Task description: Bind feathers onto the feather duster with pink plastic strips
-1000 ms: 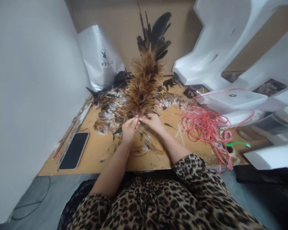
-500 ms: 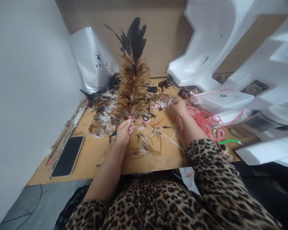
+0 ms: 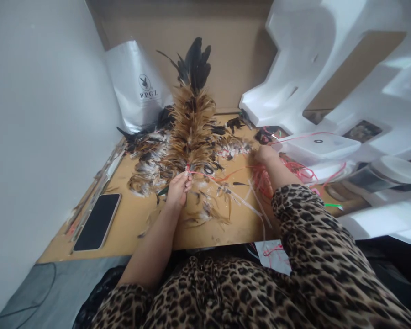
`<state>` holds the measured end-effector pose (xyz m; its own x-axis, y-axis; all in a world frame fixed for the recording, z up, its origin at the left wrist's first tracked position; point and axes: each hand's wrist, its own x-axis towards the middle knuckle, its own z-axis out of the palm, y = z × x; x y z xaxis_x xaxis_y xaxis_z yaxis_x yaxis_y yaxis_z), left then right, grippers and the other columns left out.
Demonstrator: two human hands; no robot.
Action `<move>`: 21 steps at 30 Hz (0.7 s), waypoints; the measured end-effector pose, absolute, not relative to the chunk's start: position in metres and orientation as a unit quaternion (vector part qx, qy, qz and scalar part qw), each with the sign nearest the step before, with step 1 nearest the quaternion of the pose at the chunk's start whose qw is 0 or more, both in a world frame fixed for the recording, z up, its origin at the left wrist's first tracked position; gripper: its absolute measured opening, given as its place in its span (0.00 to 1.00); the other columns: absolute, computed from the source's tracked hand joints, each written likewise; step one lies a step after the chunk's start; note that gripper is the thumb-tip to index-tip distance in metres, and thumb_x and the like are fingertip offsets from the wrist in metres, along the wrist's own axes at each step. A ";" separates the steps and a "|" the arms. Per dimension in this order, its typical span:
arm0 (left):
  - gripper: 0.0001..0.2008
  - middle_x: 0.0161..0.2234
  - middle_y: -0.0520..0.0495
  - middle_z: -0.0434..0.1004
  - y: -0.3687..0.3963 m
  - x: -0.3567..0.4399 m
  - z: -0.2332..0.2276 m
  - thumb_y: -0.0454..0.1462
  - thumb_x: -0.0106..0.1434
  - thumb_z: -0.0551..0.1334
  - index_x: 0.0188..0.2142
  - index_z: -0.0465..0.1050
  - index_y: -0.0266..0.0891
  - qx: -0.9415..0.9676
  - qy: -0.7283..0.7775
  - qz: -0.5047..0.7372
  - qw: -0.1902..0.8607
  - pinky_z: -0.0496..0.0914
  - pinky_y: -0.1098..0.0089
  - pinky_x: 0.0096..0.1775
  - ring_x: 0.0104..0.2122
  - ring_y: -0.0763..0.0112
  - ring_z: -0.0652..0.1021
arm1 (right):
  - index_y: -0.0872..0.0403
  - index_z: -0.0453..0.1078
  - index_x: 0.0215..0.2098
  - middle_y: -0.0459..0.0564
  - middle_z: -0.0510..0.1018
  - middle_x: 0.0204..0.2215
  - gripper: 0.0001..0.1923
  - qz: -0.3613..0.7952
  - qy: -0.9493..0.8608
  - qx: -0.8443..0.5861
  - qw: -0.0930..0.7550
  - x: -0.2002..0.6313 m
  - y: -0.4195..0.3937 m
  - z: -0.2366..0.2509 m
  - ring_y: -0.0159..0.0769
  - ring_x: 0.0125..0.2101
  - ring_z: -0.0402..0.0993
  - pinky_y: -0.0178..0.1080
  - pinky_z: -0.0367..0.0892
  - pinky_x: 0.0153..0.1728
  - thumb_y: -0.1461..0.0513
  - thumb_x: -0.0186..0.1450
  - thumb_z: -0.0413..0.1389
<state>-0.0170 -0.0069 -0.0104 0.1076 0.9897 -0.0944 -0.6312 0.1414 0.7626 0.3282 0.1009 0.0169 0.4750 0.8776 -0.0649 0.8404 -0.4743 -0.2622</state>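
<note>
Head view, looking down on a brown tabletop (image 3: 130, 224). Left hand (image 3: 178, 189) sits near the middle of the table, forearm running toward 6 o'clock, fingers closed on the base of the feather duster (image 3: 192, 123). Duster rises from the grip toward 12 o'clock, long axis nearly upright in the picture: tan feathers below, black feathers at the tip. A red string (image 3: 222, 176) leaves the gripped base and runs toward 3 o'clock.

Right hand (image 3: 265, 153) is stretched out at 3 o'clock of the duster, well apart from the left hand, arm in a leopard-print sleeve (image 3: 304, 219). It rests on the edge of a tangle of red cord (image 3: 294, 171); whether its fingers are closed on anything cannot be told.

Loose feathers (image 3: 147, 164) lie scattered around the duster base, mostly at 9 o'clock. A black phone (image 3: 97, 222) lies flat at 8 o'clock near the table edge. A silver bag (image 3: 137, 87) stands at 11 o'clock against the wall. White foam blocks (image 3: 315, 59) stand at 2 o'clock.
</note>
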 end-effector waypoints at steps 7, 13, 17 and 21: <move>0.09 0.23 0.53 0.65 -0.007 -0.016 -0.012 0.35 0.51 0.67 0.28 0.69 0.33 0.258 0.317 0.591 0.696 0.50 0.83 0.15 0.17 0.87 0.59 | 0.59 0.71 0.30 0.52 0.76 0.24 0.08 0.254 -0.504 -0.771 0.296 0.314 0.090 0.036 0.32 0.25 0.73 0.33 0.66 0.26 0.61 0.58 0.56; 0.10 0.23 0.53 0.65 -0.007 -0.015 -0.012 0.35 0.51 0.68 0.29 0.68 0.33 0.248 0.322 0.599 0.690 0.50 0.83 0.15 0.17 0.87 0.61 | 0.56 0.64 0.21 0.41 0.66 0.15 0.15 0.437 -0.406 -0.609 0.522 0.270 0.073 0.043 0.23 0.17 0.61 0.29 0.57 0.18 0.59 0.46 0.65; 0.10 0.22 0.52 0.66 -0.006 -0.014 -0.011 0.36 0.52 0.67 0.26 0.68 0.33 0.241 0.340 0.613 0.672 0.49 0.83 0.15 0.16 0.87 0.60 | 0.55 0.60 0.19 0.40 0.65 0.14 0.20 0.569 -0.381 -0.467 0.559 0.239 0.055 0.041 0.22 0.16 0.59 0.28 0.54 0.16 0.57 0.41 0.68; 0.09 0.23 0.51 0.68 -0.006 -0.012 -0.011 0.36 0.52 0.67 0.27 0.69 0.33 0.237 0.343 0.613 0.671 0.48 0.82 0.16 0.16 0.87 0.60 | 0.55 0.64 0.22 0.42 0.70 0.17 0.19 0.628 -0.393 -0.397 0.542 0.201 0.033 0.041 0.24 0.18 0.63 0.28 0.57 0.18 0.57 0.41 0.68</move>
<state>-0.0124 -0.0063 -0.0113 0.0133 0.9853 -0.1704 -0.6607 0.1366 0.7381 0.2009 0.0326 0.0412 -0.0979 0.9924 -0.0741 -0.3686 -0.1053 -0.9236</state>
